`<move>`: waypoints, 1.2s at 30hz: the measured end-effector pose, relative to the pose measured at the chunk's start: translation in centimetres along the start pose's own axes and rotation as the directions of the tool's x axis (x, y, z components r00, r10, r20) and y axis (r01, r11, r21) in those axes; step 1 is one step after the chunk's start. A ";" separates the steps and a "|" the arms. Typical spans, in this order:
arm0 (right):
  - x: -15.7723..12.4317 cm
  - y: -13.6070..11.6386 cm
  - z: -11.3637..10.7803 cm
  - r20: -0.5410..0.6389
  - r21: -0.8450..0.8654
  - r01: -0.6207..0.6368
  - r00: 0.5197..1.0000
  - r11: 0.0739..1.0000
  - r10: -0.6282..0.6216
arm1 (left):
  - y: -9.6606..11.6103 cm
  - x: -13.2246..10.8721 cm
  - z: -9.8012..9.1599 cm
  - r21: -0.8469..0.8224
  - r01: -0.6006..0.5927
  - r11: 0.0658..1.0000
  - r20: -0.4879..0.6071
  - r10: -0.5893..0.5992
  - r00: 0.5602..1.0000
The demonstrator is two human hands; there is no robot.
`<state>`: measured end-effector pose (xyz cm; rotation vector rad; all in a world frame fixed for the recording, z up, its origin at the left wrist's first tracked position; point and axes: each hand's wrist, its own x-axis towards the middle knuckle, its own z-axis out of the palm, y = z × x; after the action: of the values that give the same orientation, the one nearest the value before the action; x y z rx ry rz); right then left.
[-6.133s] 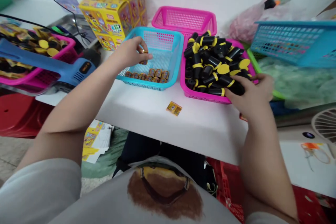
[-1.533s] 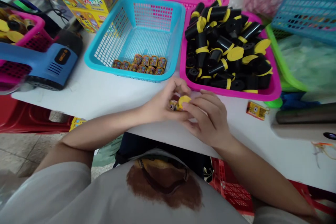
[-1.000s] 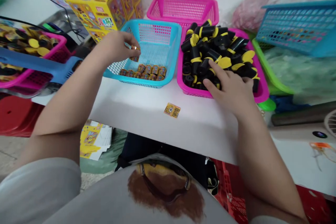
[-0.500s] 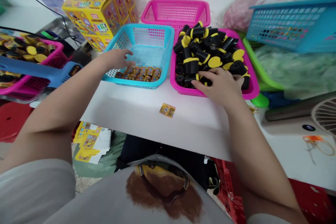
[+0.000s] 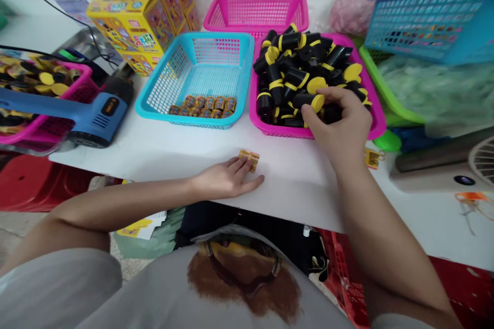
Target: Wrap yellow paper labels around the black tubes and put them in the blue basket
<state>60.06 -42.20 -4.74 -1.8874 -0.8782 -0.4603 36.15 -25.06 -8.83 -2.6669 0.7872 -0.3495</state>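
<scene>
My left hand (image 5: pixel 227 181) lies flat on the white table (image 5: pixel 181 146) with its fingers stretched out, the fingertips touching a small yellow printed label (image 5: pixel 249 157). My right hand (image 5: pixel 341 122) is curled round a black tube with a yellow cap (image 5: pixel 311 101) at the front of the pink basket (image 5: pixel 380 123), which is heaped with black and yellow tubes. To the left, the blue basket (image 5: pixel 154 97) holds a row of small labelled rolls (image 5: pixel 204 106) along its front wall.
A blue heat gun (image 5: pixel 83 113) lies at the left by another pink basket (image 5: pixel 77 93) of parts. Yellow printed boxes (image 5: pixel 131 15) stack behind. An empty pink basket (image 5: pixel 254 10), a blue crate (image 5: pixel 428 20), a green tray (image 5: pixel 389 108) and a second label (image 5: pixel 372 157) sit to the right.
My left hand has left the blue basket and come down onto the label near the table's front edge. My right hand has closed round a tube in the pink basket.
</scene>
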 end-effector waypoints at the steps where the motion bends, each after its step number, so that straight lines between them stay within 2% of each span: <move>1: -0.1 0.0 0.0 0.005 0.000 0.004 1.000 1.000 -0.004 | 0.1 -0.1 0.0 0.025 -0.006 1.000 -0.017 0.007 1.000; 3: -0.2 0.0 0.0 0.006 0.020 0.007 1.000 1.000 -0.007 | 0.1 -0.1 -0.5 0.000 0.022 1.000 0.005 -0.022 1.000; 5: -0.3 0.2 -0.1 -0.012 0.061 0.015 1.000 0.998 -0.015 | -0.2 0.4 -1.5 -0.133 0.108 0.985 0.096 -0.096 0.991; 8: -0.3 0.4 -0.3 -0.070 0.094 0.047 0.997 0.994 -0.041 | -0.9 1.0 -2.9 -0.303 0.272 0.914 0.237 -0.204 0.950; 11: -0.4 0.3 -0.4 -0.113 0.055 0.085 0.991 0.995 -0.078 | -1.8 1.2 -3.6 -0.435 0.377 0.817 0.279 -0.276 0.920; 13: -0.5 0.3 -0.4 -0.118 0.024 0.107 0.988 0.994 -0.103 | -2.5 1.0 -3.8 -0.543 0.391 0.744 0.247 -0.303 0.920; 16: -0.7 0.2 -0.6 -0.126 0.029 0.130 0.984 0.991 -0.125 | -3.9 1.0 -4.0 -0.618 0.344 0.706 0.099 -0.365 0.926; 20: -1.1 -0.2 -0.6 -0.154 0.130 0.161 0.978 0.978 -0.141 | -5.6 2.2 -4.2 -0.708 0.279 0.649 -0.090 -0.475 0.876; 22: -1.5 -0.6 -0.5 -0.153 0.234 0.174 0.978 0.956 -0.141 | -6.0 3.3 -3.9 -0.799 0.264 0.540 -0.109 -0.562 0.820; 23: -1.7 -0.9 -0.4 -0.131 0.304 0.174 0.981 0.937 -0.140 | -5.9 3.8 -3.6 -0.858 0.255 0.447 -0.088 -0.617 0.782; 26: -2.6 -1.8 -0.2 -0.003 0.496 0.121 0.990 0.860 -0.138 | -5.4 4.8 -2.4 -0.989 0.141 0.043 0.064 -0.732 0.678; 28: -3.2 -2.4 -0.2 0.079 0.556 0.062 0.989 0.829 -0.128 | -5.0 4.9 -1.7 -0.977 0.055 -0.206 0.191 -0.733 0.653; 30: -3.6 -2.9 -0.2 0.123 0.588 0.010 0.987 0.809 -0.101 | -4.7 4.6 -1.3 -0.932 0.017 -0.361 0.285 -0.705 0.650; 31: -3.7 -3.2 -0.3 0.140 0.601 -0.016 0.986 0.799 -0.086 | -4.7 4.4 -1.1 -0.915 0.007 -0.403 0.311 -0.695 0.649; 33: -3.9 -3.7 -0.4 0.180 0.627 -0.066 0.982 0.776 -0.061 | -4.7 4.0 -1.0 -0.903 -0.016 -0.429 0.317 -0.691 0.650; 36: -4.1 -4.5 -0.6 0.255 0.663 -0.141 0.966 0.735 -0.045 | -4.7 3.9 -1.1 -0.944 -0.025 -0.330 0.232 -0.713 0.662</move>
<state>54.01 -43.02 -4.30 -1.2829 -0.9924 0.1530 41.18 -23.80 -5.53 -4.6411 -0.2049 -0.9922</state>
